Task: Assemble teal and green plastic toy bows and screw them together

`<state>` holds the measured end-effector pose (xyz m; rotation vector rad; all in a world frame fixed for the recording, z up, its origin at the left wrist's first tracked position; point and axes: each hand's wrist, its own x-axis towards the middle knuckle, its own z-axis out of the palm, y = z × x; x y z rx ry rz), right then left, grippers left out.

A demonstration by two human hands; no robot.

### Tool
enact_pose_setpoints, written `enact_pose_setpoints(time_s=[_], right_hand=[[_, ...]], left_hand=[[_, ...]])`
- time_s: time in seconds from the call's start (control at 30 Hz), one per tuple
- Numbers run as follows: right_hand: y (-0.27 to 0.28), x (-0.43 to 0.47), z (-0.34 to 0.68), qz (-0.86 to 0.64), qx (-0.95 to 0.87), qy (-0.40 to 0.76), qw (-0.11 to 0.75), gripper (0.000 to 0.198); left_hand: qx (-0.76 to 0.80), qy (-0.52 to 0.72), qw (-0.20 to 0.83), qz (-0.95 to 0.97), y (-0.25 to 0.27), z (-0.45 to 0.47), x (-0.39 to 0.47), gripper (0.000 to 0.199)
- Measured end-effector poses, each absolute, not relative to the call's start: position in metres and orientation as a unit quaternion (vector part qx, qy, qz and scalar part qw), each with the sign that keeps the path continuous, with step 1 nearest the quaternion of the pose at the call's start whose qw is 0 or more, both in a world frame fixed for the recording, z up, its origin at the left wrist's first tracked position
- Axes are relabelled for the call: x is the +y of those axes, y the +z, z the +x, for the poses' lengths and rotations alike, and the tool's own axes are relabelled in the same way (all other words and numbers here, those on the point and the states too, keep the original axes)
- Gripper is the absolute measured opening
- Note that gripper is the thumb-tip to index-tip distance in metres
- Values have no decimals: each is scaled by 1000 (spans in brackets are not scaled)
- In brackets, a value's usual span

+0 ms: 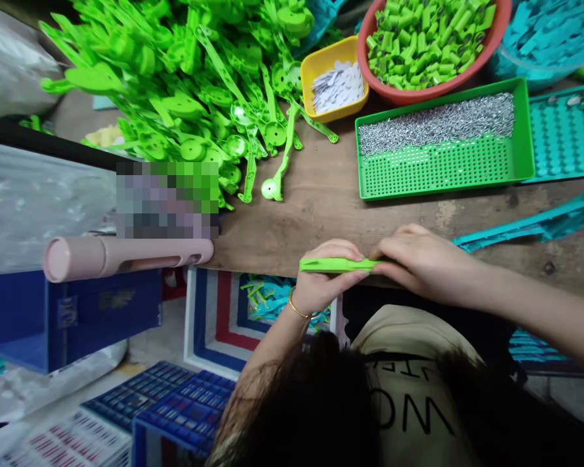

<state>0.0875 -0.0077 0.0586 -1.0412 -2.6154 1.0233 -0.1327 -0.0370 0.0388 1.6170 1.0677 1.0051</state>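
Between both hands, at the near edge of the wooden table, is a long, narrow bright green plastic part (338,264), seen edge-on. My left hand (321,275), with a gold bracelet on its wrist, grips the left portion between thumb and fingers. At the other end, my right hand (413,259) pinches the part's right tip, and its fingers hide that end. Closest on the tabletop beyond is a loose green arm-shaped part with a round end (272,188). A teal plastic strip (530,220) lies to the right, beside my right forearm.
A large heap of green plastic parts (185,97) covers the back left. Along the back stand a yellow tray (307,97) of white pieces, a red bowl (394,97) of green cylinders, and a green tray (433,185) of small metal pieces. A pink tube-shaped object (85,258) juts out at left.
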Motion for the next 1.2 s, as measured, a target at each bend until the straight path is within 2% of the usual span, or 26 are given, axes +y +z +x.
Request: enact_pose_setpoints(time_s=[0.07,0.2,0.37,0.53,0.63,0.7,0.8,0.83,0.93,1.0,1.2], right_hand=[[60,-7,98,-337,-893,296,36,23],[60,-9,110,-324,-915,241,-2,21],[56,-11,106,-309,-915,260,22,25],[57,-4,108,-305,-909,282,15,24],[63,1,116,-326,-914,243,-6,25],[67,4,123,-340,-913,225,-17,25],[72,6,129,-329,-908,258,-13,26],[73,7,130,-324,-906,272,-5,27],[75,10,130,-324,-900,290,5,28],[74,13,126,-329,-902,280,-7,29],[59,23,104,-365,-898,243,-30,38]], left_hand=[[430,418,468,650,34,-134,-38,15],[408,452,484,628,12,-116,-46,31],[427,490,433,625,-8,-84,-58,18],[440,492,406,633,-3,-84,-54,17],[425,484,423,637,-2,-90,-49,18],[425,495,460,603,-6,-89,-50,28],[433,478,537,544,-17,-78,-60,61],[445,458,550,539,-20,-72,-64,65],[493,401,555,537,-23,-56,-71,46],[506,410,561,512,-20,-50,-69,39],[499,451,640,372,-21,-62,-64,45]])
